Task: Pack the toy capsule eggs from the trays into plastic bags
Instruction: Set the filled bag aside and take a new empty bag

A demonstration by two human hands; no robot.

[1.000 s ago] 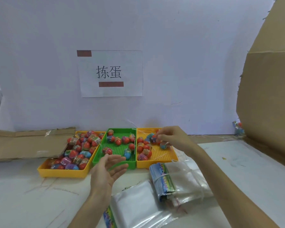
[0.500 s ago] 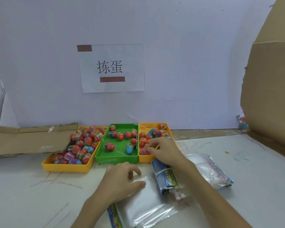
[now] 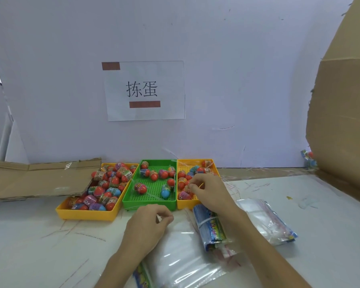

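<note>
- Since a second ago the left hand (image 3: pixel 148 225) has dropped from mid-air onto the plastic bag (image 3: pixel 181 260), and the right hand (image 3: pixel 210 190) has drawn back to the near end of its tray.
- At ten o'clock from the left hand, the left yellow tray (image 3: pixel 85 215) is heaped with toy capsule eggs (image 3: pixel 112 181). They have red or blue shells, each with a printed band round the middle.
- At twelve o'clock the green tray (image 3: pixel 148 204) holds only a scatter of them.
- The left fingers (image 3: pixel 166 217) are curled, thumb and forefinger pinching the top edge of the clear bag, which lies flat on the desk (image 3: pixel 40 246) at five o'clock from that hand.
- At one o'clock, over the right yellow tray (image 3: pixel 186 204), the right fingers (image 3: pixel 192 183) bend down among the eggs with tips together. I cannot tell whether one is truly held.
- As I judge it, the step is picking an egg while the bag's mouth is readied. Next, the mouth must be pulled open and the egg carried back toward seven o'clock — into the bag.
</note>
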